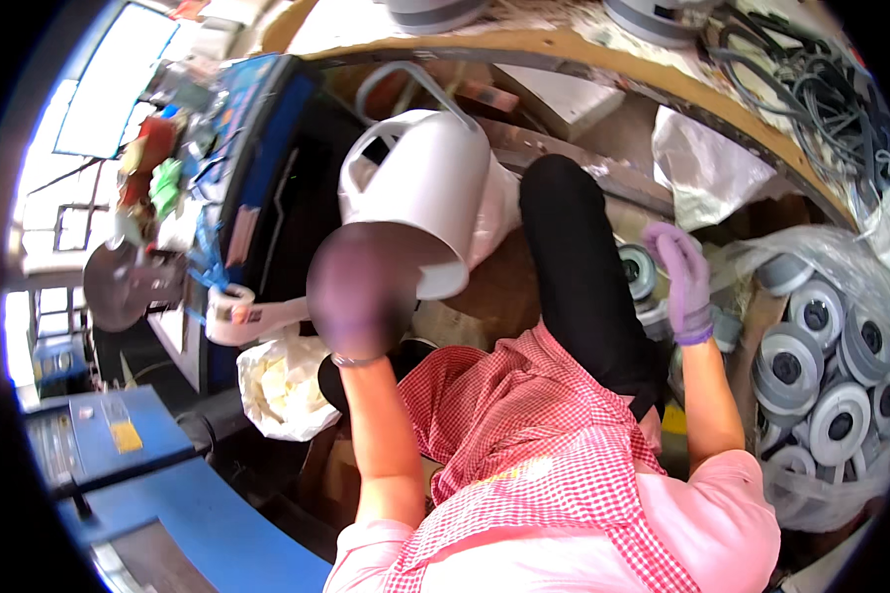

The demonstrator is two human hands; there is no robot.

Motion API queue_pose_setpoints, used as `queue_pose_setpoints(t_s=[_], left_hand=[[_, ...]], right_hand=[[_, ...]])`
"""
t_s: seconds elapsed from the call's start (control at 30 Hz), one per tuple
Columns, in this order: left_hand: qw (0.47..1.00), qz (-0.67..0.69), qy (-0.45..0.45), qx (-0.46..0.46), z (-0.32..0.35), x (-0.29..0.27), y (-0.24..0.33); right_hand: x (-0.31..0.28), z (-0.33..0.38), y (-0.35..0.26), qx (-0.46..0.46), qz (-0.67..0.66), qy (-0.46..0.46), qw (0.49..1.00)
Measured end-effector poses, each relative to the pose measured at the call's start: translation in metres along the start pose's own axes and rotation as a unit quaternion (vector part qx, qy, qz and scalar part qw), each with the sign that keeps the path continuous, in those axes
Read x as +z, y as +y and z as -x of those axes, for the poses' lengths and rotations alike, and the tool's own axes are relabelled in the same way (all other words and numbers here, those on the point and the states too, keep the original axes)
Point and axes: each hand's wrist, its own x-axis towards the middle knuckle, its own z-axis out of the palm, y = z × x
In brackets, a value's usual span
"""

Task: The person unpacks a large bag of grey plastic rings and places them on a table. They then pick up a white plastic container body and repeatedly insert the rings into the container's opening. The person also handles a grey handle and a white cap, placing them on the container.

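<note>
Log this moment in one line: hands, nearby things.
left hand: blurred, overlapping open end of pale grey cylinder, grip unclear | right hand: open, no held thing visible | right side: clear bag of grey round parts

We see the left hand (361, 296) only as a purple blur, its fingers lost; it seems to reach into the mouth of the white vessel (420, 178), hiding part of that opening. The top edge cuts off two grey-and-white pieces (435, 14), and clear plastic (811, 504) partly veils the ringed parts (841, 425) on the right.
</note>
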Motion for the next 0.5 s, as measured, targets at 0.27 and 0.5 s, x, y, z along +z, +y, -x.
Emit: queue_pose_setpoints(t_s=[0.27,0.5], left_hand=[[0.456,0.843,0.161,-0.235,0.154,-0.058,0.037],[0.538,0.817,-0.160,-0.132,0.149,-0.128,0.094]], right_hand=[[0.130,0.097,-0.008,0.249,-0.274,-0.595,0.714],[0.151,0.079,-0.031,0.181,-0.265,-0.300,0.898]])
